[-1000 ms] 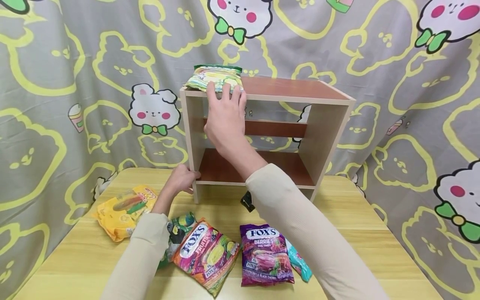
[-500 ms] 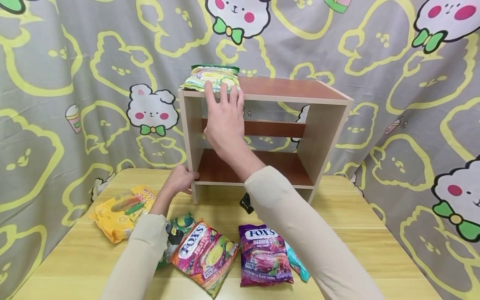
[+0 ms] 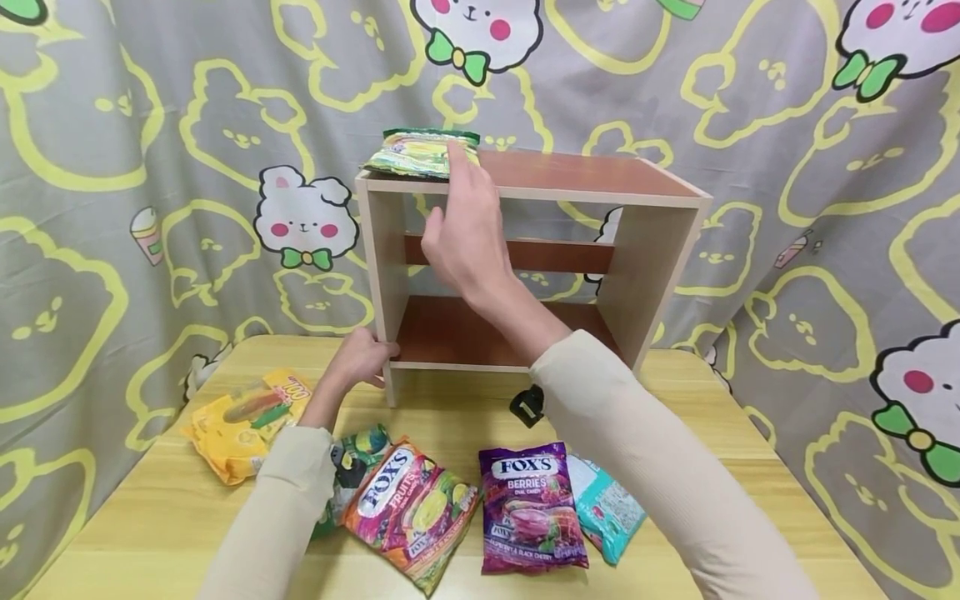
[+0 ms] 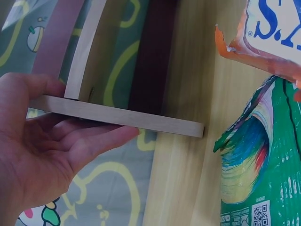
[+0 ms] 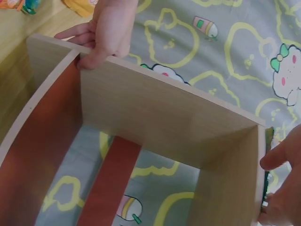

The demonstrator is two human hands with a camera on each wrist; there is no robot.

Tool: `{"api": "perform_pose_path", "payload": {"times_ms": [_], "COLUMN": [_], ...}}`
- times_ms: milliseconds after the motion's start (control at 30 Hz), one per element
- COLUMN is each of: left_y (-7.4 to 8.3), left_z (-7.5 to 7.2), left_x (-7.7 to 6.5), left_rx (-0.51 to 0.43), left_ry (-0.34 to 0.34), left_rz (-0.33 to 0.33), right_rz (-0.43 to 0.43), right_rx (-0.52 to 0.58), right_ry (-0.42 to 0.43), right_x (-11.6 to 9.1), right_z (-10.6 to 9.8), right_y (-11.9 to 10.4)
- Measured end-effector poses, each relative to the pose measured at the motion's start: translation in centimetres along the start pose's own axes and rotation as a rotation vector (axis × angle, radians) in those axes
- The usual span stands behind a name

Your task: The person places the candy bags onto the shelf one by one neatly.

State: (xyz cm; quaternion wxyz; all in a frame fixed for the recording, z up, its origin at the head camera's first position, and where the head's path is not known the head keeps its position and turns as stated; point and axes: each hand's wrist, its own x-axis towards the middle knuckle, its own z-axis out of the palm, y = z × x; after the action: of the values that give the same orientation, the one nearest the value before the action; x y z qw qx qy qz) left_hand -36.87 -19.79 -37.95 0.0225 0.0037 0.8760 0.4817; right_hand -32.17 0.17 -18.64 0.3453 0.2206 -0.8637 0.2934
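A small two-level shelf unit with brown boards and pale edges stands on the wooden table. My left hand grips its left side panel low down; in the left wrist view, the thumb lies inside the panel and the fingers outside. On the top board, at the left end, lies a green and yellow candy bag. My right hand is at the front edge there, its index finger extended onto the bag's right part. In the right wrist view, this hand shows only partly, at the right edge.
An orange Fox's Fruits candy bag overlaps a green bag at the front. A purple Fox's Berries bag lies beside a teal bag. A yellow bag lies left. A patterned curtain hangs behind.
My right hand has shifted slightly right and turned, from several fingers spread on the candy bag's front to the index finger extended. The left hand keeps its grip on the shelf unit.
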Motion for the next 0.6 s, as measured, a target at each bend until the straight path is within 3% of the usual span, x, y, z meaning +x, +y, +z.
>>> {"api": "perform_pose_path", "payload": {"times_ms": [133, 433, 600], "left_y": [-0.1, 0.0, 0.0], "left_z": [0.1, -0.1, 0.0], "left_x": [0.0, 0.0, 0.1], "left_rx": [0.007, 0.010, 0.007], "left_ry": [-0.001, -0.005, -0.008], "left_rz": [0.001, -0.005, 0.001], "right_rz": [-0.016, -0.088, -0.067], "right_rx": [0.081, 0.119, 0.136], "right_ry": [0.029, 0.094, 0.106], "right_x": [-0.6, -2.3, -3.9], "right_z": [-0.7, -1.0, -1.2], "right_y": [0.9, 2.6, 4.1]}}
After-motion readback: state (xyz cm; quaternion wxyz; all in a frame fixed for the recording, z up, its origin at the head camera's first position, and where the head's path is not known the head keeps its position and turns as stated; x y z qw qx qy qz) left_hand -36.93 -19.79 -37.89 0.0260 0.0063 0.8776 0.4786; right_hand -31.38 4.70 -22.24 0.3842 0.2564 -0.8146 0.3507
